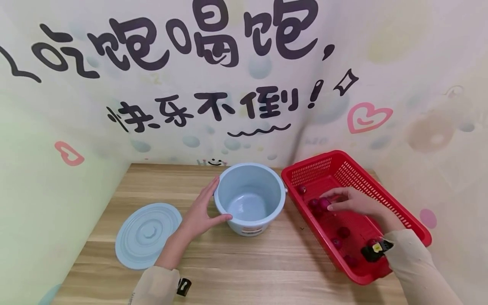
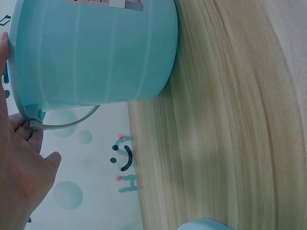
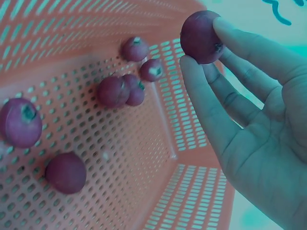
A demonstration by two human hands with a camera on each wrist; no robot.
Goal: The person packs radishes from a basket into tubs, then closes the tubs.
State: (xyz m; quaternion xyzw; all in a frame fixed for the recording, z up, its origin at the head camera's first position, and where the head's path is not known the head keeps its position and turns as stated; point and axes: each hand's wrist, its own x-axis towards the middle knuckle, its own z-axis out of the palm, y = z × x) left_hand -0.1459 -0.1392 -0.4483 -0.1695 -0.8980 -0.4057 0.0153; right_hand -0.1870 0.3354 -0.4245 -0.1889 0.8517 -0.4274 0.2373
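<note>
Wooden table (image 1: 244, 271), fruit (image 3: 200, 37) in right hand (image 3: 249, 124) grip

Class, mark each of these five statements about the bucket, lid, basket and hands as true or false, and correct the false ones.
1. The right hand pinches a small red fruit. True.
2. The lid sits on the bucket. False: it lies flat on the table, left of the bucket.
3. The left hand touches the bucket's side. True.
4. The bucket holds several fruits. False: it looks empty; the other fruits lie in the red basket.
5. The basket stands left of the bucket. False: it stands to the right.
</note>
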